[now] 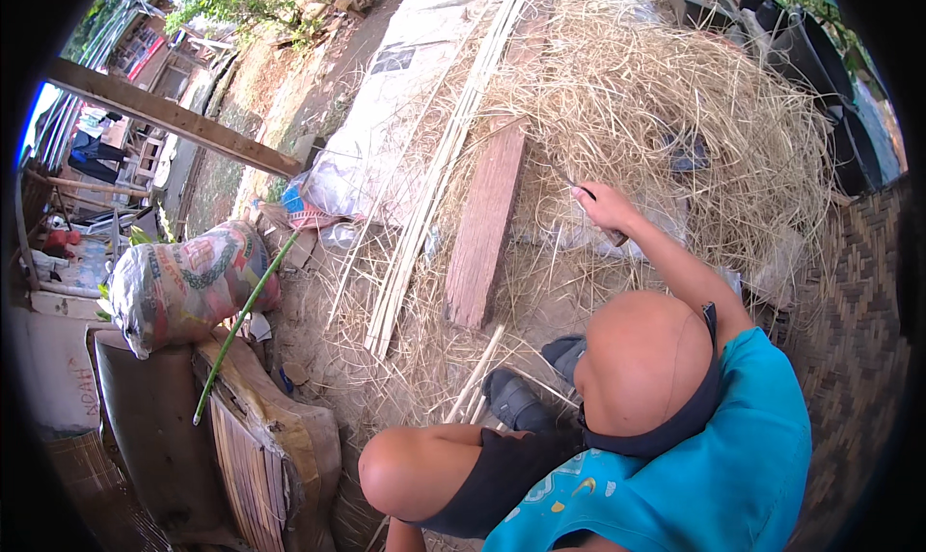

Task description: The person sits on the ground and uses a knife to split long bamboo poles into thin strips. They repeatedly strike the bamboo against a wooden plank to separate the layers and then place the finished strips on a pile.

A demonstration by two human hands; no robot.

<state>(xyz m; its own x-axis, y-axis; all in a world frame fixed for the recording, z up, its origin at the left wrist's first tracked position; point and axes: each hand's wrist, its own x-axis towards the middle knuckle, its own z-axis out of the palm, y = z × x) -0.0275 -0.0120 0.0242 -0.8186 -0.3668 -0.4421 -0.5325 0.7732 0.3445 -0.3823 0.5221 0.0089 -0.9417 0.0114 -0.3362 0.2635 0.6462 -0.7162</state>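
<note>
My right hand (606, 211) is closed around a knife, held out over the straw to the right of a wooden plank. The thin dark blade (562, 177) points up and to the left, and the butt of the handle (615, 236) shows below my palm. The reddish-brown plank (487, 229) slopes away from me on the ground. Alongside it, to its left, lies a bundle of long pale split strips (424, 219). Only a bit of my left arm (405, 537) appears at the lower edge; the left hand is out of sight.
A big heap of dry shavings (666, 98) spreads over pale sheeting (386, 108). At left, a stuffed sack (193, 277) rests by a worn padded seat (280, 427), with a green stalk (246, 316) leaning across. A woven wall (849, 359) stands at right; a wooden beam (174, 118) crosses upper left.
</note>
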